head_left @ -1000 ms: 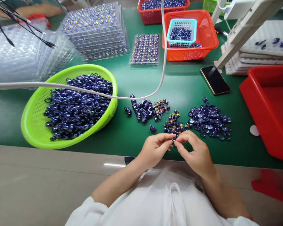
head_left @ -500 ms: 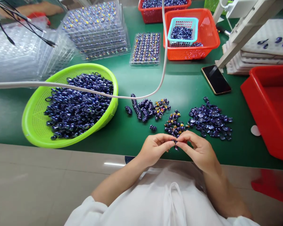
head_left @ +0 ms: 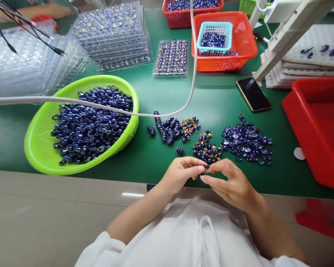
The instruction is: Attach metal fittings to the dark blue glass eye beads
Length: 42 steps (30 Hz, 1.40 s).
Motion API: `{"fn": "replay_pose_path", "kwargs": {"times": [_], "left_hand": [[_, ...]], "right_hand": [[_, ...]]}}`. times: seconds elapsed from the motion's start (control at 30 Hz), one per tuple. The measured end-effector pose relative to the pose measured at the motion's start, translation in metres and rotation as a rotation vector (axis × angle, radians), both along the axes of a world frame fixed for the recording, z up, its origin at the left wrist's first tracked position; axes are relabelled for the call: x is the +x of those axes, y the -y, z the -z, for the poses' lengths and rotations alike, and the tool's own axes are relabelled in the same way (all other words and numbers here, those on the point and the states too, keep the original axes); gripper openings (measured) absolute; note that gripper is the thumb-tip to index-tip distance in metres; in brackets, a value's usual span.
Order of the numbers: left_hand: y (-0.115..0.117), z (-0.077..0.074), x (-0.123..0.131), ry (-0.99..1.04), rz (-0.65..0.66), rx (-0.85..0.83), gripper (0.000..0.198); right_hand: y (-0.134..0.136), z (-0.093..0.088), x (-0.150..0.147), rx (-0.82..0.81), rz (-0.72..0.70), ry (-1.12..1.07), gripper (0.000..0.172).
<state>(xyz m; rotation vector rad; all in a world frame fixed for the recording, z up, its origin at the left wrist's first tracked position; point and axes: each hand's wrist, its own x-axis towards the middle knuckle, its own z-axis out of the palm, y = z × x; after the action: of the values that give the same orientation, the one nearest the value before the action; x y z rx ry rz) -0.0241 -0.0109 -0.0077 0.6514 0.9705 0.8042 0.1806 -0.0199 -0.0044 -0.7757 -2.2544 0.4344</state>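
Observation:
At the table's front edge, my left hand [head_left: 179, 174] pinches a small shiny dark-blue ring [head_left: 203, 169] between thumb and fingertips, which partly hide it. My right hand [head_left: 235, 185] is beside it, thumb and forefinger apart around the ring's right side; whether a fingertip touches it I cannot tell. Just beyond the fingers lies a heap of dark-blue pieces with gold parts [head_left: 207, 148]. To its right spreads a pile of flat dark-blue pieces [head_left: 249, 142]. Stacked rows of dark rings [head_left: 169, 129] and a smaller gold-flecked cluster [head_left: 191, 126] lie to the left.
A green basket [head_left: 30, 148] full of dark rings stands left, with a white cable [head_left: 156, 115] crossing above. Behind are clear trays [head_left: 111, 37], an orange basket [head_left: 243, 59] and a phone [head_left: 254, 94]. A red bin [head_left: 303, 122] sits right.
My right hand's thumb and forefinger have parted and drawn slightly down from the ring. My left hand still pinches it. The view has shifted slightly.

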Motion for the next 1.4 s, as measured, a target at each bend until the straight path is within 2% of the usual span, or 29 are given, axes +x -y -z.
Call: {"fn": "replay_pose_path", "kwargs": {"times": [0.27, 0.47, 0.87, 0.93, 1.03, 1.17, 1.27, 1.4], "left_hand": [[0.003, -0.016, 0.002, -0.175, 0.001, 0.125, 0.033], [0.007, -0.013, 0.005, -0.137, -0.015, 0.119, 0.032], [0.012, -0.005, 0.005, -0.192, -0.044, 0.22, 0.024], [0.013, -0.003, 0.005, -0.239, -0.039, 0.283, 0.021], [0.014, 0.0, 0.005, -0.364, -0.052, 0.467, 0.016], [0.015, 0.001, 0.007, -0.477, -0.089, 0.69, 0.012], [0.015, 0.0, 0.008, -0.501, -0.111, 0.751, 0.01], [0.016, -0.003, 0.01, -0.518, -0.108, 0.742, 0.009]], "right_hand": [[0.007, 0.008, -0.002, -0.12, 0.198, -0.142, 0.037], [0.009, 0.005, -0.006, -0.136, 0.199, -0.17, 0.04], [0.007, 0.005, -0.009, -0.157, 0.242, -0.171, 0.034], [0.008, 0.005, -0.01, -0.165, 0.261, -0.176, 0.032], [0.008, 0.005, -0.013, -0.194, 0.303, -0.176, 0.028], [0.009, 0.002, -0.017, -0.323, 0.371, -0.183, 0.016], [0.009, -0.001, -0.019, -0.425, 0.397, -0.202, 0.009], [0.011, -0.003, -0.021, -0.454, 0.393, -0.231, 0.01]]}}
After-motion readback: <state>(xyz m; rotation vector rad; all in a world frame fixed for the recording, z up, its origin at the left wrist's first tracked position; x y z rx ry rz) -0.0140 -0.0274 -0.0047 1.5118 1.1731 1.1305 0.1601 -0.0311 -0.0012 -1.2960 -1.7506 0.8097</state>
